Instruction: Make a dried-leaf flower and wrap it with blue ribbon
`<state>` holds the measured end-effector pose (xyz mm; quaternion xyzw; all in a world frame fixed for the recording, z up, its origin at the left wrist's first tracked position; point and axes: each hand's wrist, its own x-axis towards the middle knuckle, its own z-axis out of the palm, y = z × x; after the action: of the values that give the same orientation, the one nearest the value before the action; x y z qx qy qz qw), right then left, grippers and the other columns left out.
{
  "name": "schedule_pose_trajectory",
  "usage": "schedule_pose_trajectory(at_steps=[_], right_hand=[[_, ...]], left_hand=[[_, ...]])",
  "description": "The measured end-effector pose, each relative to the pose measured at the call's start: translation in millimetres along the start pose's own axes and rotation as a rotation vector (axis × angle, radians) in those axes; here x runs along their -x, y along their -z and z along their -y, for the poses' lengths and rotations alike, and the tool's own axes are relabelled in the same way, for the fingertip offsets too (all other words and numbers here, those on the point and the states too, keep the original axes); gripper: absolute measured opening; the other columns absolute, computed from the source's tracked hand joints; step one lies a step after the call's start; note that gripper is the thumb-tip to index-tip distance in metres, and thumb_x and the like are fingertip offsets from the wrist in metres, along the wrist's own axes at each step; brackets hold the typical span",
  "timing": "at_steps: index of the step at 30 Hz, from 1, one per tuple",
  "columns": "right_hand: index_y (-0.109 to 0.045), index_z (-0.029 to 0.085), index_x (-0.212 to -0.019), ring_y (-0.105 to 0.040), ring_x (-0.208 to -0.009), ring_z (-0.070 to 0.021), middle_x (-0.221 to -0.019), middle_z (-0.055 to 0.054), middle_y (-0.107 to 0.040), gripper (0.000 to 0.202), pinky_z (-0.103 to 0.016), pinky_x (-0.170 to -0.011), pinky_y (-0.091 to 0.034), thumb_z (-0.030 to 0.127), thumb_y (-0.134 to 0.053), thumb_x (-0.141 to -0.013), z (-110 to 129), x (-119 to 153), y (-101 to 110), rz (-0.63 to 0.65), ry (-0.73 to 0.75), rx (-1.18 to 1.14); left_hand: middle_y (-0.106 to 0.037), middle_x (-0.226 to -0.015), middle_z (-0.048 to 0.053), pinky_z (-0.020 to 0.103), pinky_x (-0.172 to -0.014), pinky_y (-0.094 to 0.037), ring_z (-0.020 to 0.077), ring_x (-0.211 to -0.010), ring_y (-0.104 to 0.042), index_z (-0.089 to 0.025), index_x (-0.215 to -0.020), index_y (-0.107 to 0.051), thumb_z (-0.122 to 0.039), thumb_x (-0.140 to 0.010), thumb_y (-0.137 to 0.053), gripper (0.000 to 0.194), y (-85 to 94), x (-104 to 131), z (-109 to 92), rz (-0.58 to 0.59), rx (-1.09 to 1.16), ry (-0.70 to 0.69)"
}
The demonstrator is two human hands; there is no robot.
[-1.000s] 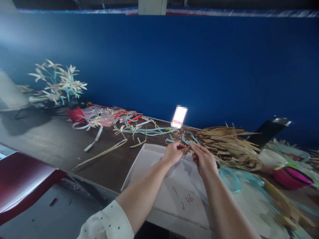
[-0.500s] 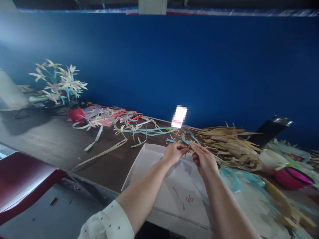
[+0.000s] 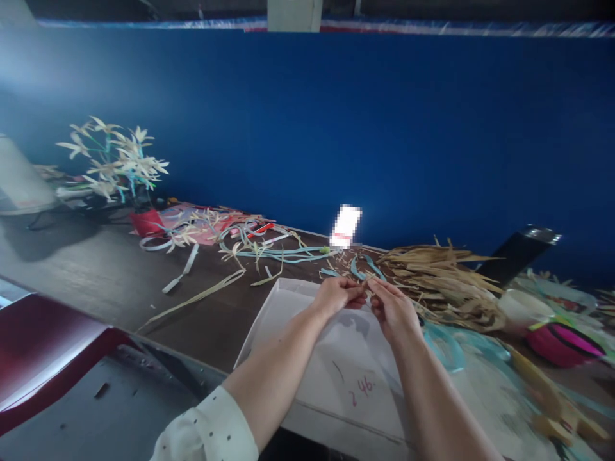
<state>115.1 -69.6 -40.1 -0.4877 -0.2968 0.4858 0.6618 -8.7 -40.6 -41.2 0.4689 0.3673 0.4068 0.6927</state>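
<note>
1. The white, shallow cardboard tray [image 3: 288, 310] sits on the dark brown bench [image 3: 206, 320] directly under the wrists, probably so that scraps have somewhere to drop.
2. The layered bundle of tan, dried leaf husks [image 3: 446, 282] lies just beyond the right hand [image 3: 396, 307], a placement that likely keeps material within easy reach; curled blue-green ribbon scraps [image 3: 358, 267] lie just past the fingertips.
3. The pale, star-petalled flower arrangement [image 3: 127, 157] in its red pot [image 3: 147, 222] stands well apart at the left, seemingly out of the way.
4. The left hand [image 3: 336, 296] is closed to a narrow pinch, thumb against curled fingers, above the tray's far edge.
5. The right hand mirrors it, fingertips nearly meeting the left's. Between them they appear to grip a thin, straw-coloured strip [image 3: 368, 288], though it is too small and covered to be sure; the close two-handed hold suggests fine work.
</note>
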Motion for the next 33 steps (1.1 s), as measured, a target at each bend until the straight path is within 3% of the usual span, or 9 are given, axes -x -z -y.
schedule_pose_trajectory(at_steps=[8,22,33], right_hand=[[-0.069,0.016,-0.080,-0.039,-0.041,-0.0026,-0.055,0.005,-0.053,0.035,-0.014,-0.032,-0.023,0.029,-0.081,-0.050,0.5,-0.4,0.7,0.024,-0.013,-0.012],[-0.068,0.016,-0.077,-0.035,-0.043,-0.0025,-0.056,0.005,-0.051,0.033,-0.015,-0.034,-0.021,0.027,-0.081,-0.049,-0.7,-1.4,1.2,0.071,-0.045,-0.007],[-0.068,0.015,-0.076,-0.033,-0.042,-0.0028,-0.052,0.005,-0.048,0.034,-0.016,-0.034,-0.019,0.028,-0.082,-0.048,1.3,1.0,-1.4,0.061,-0.026,0.010]], left_hand=[[-0.065,-0.071,0.006,0.024,-0.062,-0.052,0.0094,-0.059,-0.060,-0.010,-0.076,-0.066,-0.042,-0.064,-0.072,0.035,0.6,1.6,0.0,0.021,0.008,-0.013],[-0.063,-0.067,0.003,0.023,-0.059,-0.047,0.0082,-0.058,-0.054,-0.011,-0.073,-0.064,-0.040,-0.060,-0.074,0.033,2.7,1.1,-1.1,-0.035,-0.094,-0.009],[-0.061,-0.064,0.002,0.022,-0.053,-0.046,0.0075,-0.052,-0.051,-0.013,-0.072,-0.064,-0.039,-0.064,-0.069,0.028,4.7,-1.9,3.7,-0.058,-0.248,-0.153]])
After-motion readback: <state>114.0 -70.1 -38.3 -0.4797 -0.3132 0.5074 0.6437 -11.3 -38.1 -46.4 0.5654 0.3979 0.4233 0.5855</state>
